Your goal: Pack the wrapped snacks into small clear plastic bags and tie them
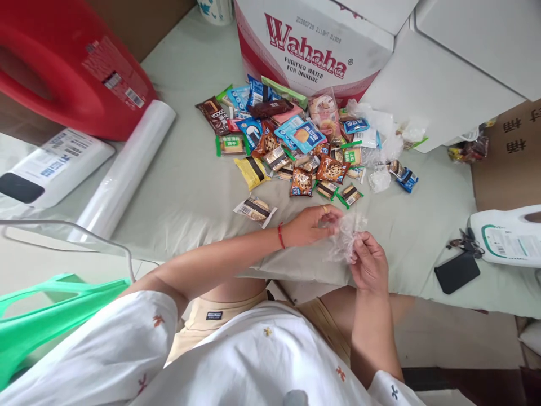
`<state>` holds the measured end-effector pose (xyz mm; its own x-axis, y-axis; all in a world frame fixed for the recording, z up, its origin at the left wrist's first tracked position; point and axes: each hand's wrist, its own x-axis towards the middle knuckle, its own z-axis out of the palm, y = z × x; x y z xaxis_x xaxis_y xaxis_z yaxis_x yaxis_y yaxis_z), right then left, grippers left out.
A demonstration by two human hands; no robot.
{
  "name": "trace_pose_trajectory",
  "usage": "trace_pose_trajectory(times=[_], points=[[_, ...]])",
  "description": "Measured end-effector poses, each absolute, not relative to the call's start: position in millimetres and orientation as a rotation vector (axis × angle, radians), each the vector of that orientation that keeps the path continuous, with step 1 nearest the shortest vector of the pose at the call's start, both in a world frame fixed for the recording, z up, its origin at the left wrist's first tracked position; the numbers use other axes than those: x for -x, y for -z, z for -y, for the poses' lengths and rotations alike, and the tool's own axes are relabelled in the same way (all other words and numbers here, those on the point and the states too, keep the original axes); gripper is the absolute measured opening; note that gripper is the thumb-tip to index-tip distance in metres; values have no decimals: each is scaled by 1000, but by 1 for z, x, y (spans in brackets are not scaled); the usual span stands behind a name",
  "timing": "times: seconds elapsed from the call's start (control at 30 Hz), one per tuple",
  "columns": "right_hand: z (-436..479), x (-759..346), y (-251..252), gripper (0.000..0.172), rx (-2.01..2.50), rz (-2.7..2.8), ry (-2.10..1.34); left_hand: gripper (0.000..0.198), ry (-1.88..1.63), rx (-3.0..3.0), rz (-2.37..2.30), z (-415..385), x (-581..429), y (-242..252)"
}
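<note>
Clear plastic bag (346, 237) pinched between left hand (310, 225) and right hand (369, 265), above the bed edge, near the snack pile (296, 144). Both grasp it with fingertips (film thin, crumpled). Risk: the film tears or slips if pulled apart unevenly.

Pale green sheet (190, 186) over bed, daylight, cardboard boxes (513, 149).

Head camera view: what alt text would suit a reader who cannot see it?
Both hands, left hand and right hand, hold a crumpled clear plastic bag over a pale cloth. Beyond lies a pile of wrapped snacks before a Wahaha box.
</note>
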<state>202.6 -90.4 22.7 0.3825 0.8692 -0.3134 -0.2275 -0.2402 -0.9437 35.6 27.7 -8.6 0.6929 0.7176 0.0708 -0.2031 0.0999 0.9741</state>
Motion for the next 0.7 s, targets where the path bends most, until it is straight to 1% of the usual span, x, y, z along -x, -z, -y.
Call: trace_pose_trajectory(times=[0.03,0.2,0.33,0.4,0.47,0.53,0.57,0.6,0.63,0.7], points=[[90,-201,-23,42,1450,623,-1159,35,-718,-1311,-506,-28,-36,9],[95,-211,-22,42,1362,493,-1073,46,-879,-1106,-555,-41,-37,7],[110,-222,-20,42,1380,454,-1063,48,-907,-842,-642,-47,-36,5],[117,-221,-20,37,1455,503,-888,47,-876,-812,-686,-46,-35,5],[121,-215,-22,33,1514,644,-595,45,-855,-853,-716,-44,-35,6],[120,-204,-26,44,1573,906,-347,46,-853,-922,-731,-41,-36,7],[116,-198,-29,51,1620,1069,-276,47,-858,-955,-732,-39,-37,7],[112,-193,-31,53,1672,1229,-237,48,-864,-985,-729,-38,-37,7],[106,-190,-34,47,1718,1361,-227,50,-865,-1011,-722,-37,-37,7],[93,-190,-41,25,1762,1462,-243,53,-829,-1061,-694,-37,-36,5]])
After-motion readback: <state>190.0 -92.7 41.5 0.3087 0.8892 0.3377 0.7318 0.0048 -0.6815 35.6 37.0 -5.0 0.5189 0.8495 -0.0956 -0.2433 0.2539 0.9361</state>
